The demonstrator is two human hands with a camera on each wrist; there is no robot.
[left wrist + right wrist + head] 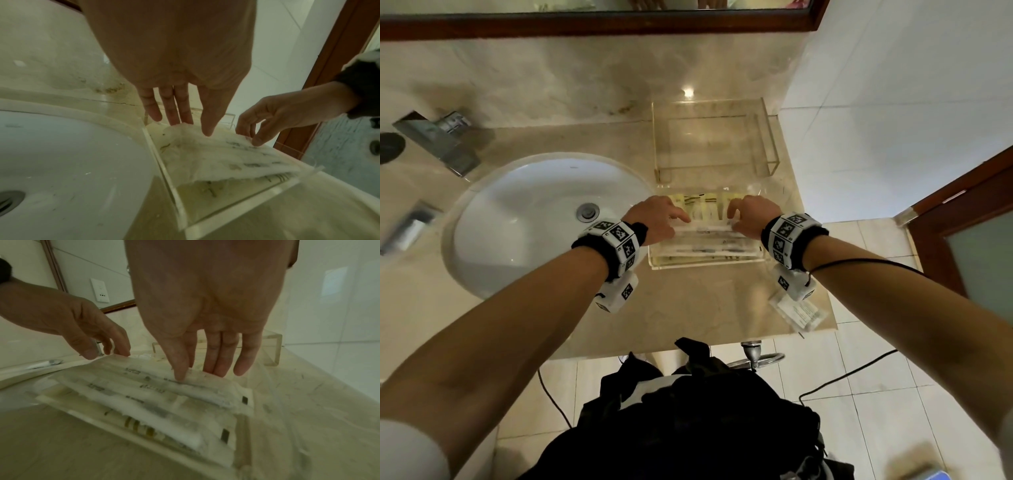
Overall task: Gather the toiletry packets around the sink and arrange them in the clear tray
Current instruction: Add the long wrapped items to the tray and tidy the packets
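From the head view, both hands sit over the clear tray (709, 262) beside the sink (517, 219), the left hand (654, 219) and right hand (751, 214) each on an end of the top packet (709, 228); one more packet (799, 313) lies on the counter's near corner. Left wrist view: left fingers (207, 116) straight, tips touching the packet. Right wrist view: right fingers (179, 360) straight, tips pressing the stacked packets (164, 402) in the tray.
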